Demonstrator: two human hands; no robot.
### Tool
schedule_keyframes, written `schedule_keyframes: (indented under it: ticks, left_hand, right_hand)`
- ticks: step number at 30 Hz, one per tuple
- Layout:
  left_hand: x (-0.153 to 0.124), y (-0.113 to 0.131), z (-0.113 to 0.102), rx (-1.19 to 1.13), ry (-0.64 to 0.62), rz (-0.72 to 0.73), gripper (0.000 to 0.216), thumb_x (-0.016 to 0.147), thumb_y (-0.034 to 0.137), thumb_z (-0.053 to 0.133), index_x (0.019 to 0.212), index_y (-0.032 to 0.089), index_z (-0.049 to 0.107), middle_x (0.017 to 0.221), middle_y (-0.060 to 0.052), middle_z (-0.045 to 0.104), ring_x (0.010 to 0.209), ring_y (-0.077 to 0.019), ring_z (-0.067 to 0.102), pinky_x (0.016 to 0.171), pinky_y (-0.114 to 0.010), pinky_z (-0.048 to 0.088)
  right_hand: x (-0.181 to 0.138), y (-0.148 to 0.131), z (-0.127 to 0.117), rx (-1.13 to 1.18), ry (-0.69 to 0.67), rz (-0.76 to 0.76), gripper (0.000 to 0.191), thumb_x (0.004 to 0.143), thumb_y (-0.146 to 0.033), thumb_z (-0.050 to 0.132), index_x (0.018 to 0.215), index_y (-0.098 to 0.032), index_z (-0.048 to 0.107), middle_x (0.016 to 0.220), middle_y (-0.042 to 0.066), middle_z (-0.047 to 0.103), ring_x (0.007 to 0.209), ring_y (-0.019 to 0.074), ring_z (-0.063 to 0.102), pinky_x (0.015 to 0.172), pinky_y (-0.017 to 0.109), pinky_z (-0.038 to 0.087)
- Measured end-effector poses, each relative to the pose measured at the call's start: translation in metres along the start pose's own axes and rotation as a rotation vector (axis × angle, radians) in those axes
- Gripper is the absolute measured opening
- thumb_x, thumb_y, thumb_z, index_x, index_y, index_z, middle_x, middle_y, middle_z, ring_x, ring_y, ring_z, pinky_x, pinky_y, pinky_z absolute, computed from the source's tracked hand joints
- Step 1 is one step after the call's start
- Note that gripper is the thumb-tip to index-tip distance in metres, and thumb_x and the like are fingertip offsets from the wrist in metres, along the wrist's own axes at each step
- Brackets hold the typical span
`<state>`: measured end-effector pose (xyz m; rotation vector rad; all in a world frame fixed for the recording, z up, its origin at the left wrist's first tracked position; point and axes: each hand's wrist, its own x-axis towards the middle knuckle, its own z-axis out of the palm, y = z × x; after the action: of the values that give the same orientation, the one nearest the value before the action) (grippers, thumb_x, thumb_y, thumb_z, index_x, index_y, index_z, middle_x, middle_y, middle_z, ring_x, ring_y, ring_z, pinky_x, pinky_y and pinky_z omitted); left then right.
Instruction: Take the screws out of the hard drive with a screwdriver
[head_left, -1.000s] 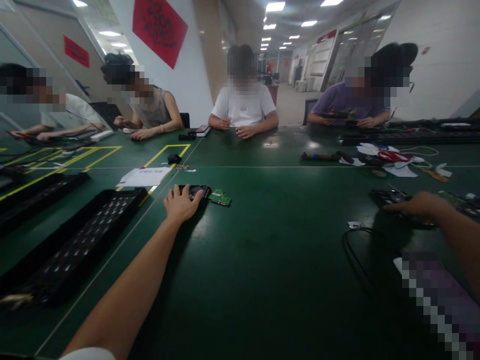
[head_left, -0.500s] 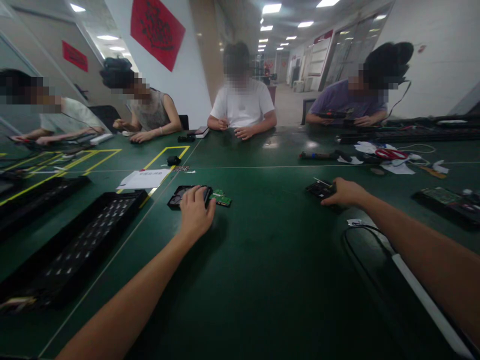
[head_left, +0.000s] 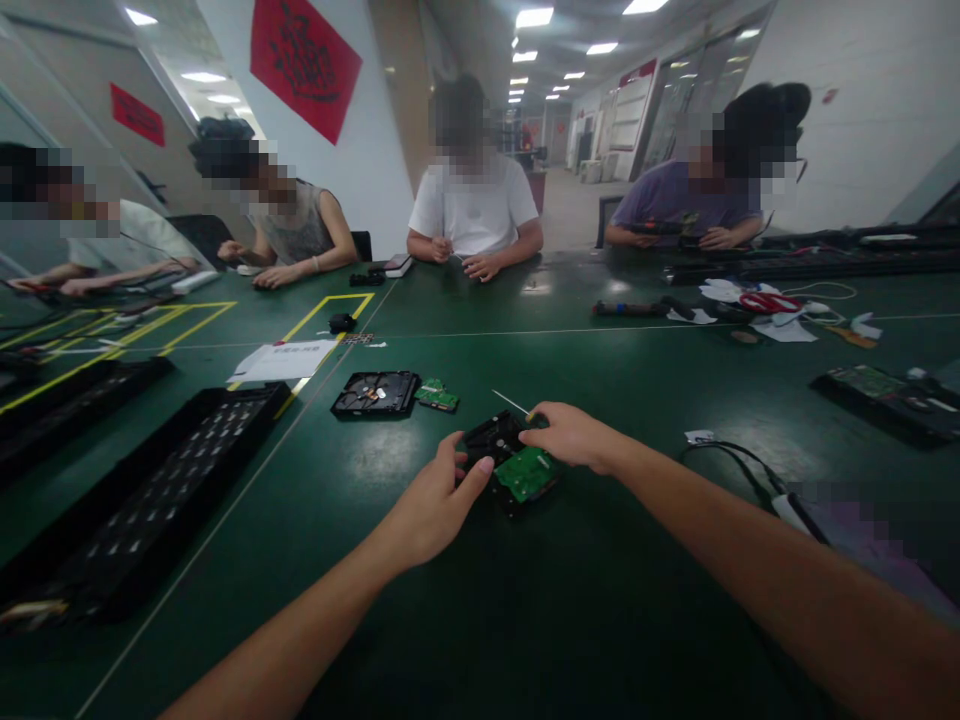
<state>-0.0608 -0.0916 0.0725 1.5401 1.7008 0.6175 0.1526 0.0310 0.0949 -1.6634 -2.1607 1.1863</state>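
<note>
A black hard drive with a green circuit board [head_left: 529, 472] on its near side lies between my hands at mid-table. My left hand [head_left: 439, 500] grips its left edge, thumb on top and fingers at the far side. My right hand [head_left: 574, 435] is closed at its far right corner, thumb against the drive. From those same fingers a thin metal screwdriver shaft [head_left: 510, 403] points up and left; its handle is mostly hidden. Farther left sits another black hard drive [head_left: 375, 394], untouched, with a loose green circuit board [head_left: 437, 395] beside its right end.
Long black trays [head_left: 187, 480] run along the left, near a white paper sheet [head_left: 285, 360]. A cable [head_left: 731, 455] lies by my right forearm. Another drive with a green board [head_left: 885, 400] is at far right. Several co-workers sit across the green table [head_left: 420, 640].
My right hand has brought the hard drive and screwdriver leftward and nearer. My left hand has left the other drive, moved right and taken hold of this one.
</note>
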Motion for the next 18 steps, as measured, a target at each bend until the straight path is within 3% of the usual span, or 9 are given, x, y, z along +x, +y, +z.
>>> schedule_keyframes:
  ticks: [3, 6, 10, 13, 16, 18]
  left_hand:
    - [-0.002, -0.009, -0.008, 0.246, 0.108, -0.036, 0.099, 0.097, 0.076, 0.038, 0.165, 0.007, 0.021, 0.149, -0.027, 0.057, 0.131, -0.0378, 0.062, 0.108, -0.048, 0.046]
    - [0.001, -0.022, -0.019, 0.466, 0.173, -0.039, 0.105, 0.093, 0.077, 0.044, 0.163, 0.002, 0.023, 0.15, -0.032, 0.054, 0.136, -0.0423, 0.058, 0.11, -0.049, 0.044]
    - [0.005, -0.032, -0.028, 0.668, 0.208, -0.091, 0.114, 0.085, 0.078, 0.053, 0.162, -0.001, 0.022, 0.143, -0.033, 0.057, 0.134, -0.046, 0.056, 0.107, -0.049, 0.044]
    - [0.005, -0.035, -0.027, 0.767, 0.216, -0.116, 0.112, 0.083, 0.07, 0.058, 0.162, 0.0, 0.022, 0.14, -0.031, 0.058, 0.131, -0.0462, 0.056, 0.107, -0.05, 0.043]
    - [-0.001, -0.043, -0.03, 0.784, 0.222, -0.167, 0.105, 0.083, 0.064, 0.056, 0.162, 0.003, 0.024, 0.139, -0.029, 0.059, 0.131, -0.0451, 0.056, 0.106, -0.049, 0.043]
    - [-0.008, -0.056, -0.04, 0.791, 0.224, -0.217, 0.108, 0.082, 0.065, 0.056, 0.162, 0.002, 0.023, 0.14, -0.03, 0.058, 0.131, -0.0465, 0.056, 0.105, -0.05, 0.044]
  right_hand:
    - [-0.004, -0.012, 0.025, 0.233, -0.12, 0.044, 0.019, 0.09, -0.029, 0.067, 0.106, -0.018, 0.068, 0.094, 0.011, 0.075, 0.074, 0.022, 0.07, 0.043, 0.024, 0.035]
    - [-0.009, -0.021, 0.056, 0.473, -0.251, 0.005, 0.014, 0.094, -0.028, 0.063, 0.104, -0.019, 0.065, 0.105, 0.013, 0.077, 0.092, 0.0247, 0.075, 0.039, 0.02, 0.033]
    - [-0.011, -0.027, 0.095, 0.655, -0.34, -0.039, 0.019, 0.102, -0.033, 0.054, 0.111, -0.019, 0.061, 0.115, 0.014, 0.076, 0.098, 0.0242, 0.077, 0.038, 0.018, 0.035]
    - [-0.003, -0.021, 0.104, 0.573, -0.104, -0.035, 0.022, 0.105, -0.038, 0.052, 0.114, -0.02, 0.061, 0.11, 0.013, 0.077, 0.091, 0.0236, 0.077, 0.039, 0.02, 0.041]
    - [0.008, -0.006, 0.095, 0.481, 0.144, -0.077, 0.02, 0.105, -0.035, 0.053, 0.116, -0.021, 0.062, 0.102, 0.01, 0.076, 0.085, 0.0203, 0.075, 0.049, 0.022, 0.05]
    - [0.011, 0.004, 0.087, 0.502, 0.195, -0.089, 0.023, 0.106, -0.035, 0.051, 0.12, -0.02, 0.061, 0.103, 0.01, 0.075, 0.082, 0.0197, 0.075, 0.049, 0.023, 0.052]
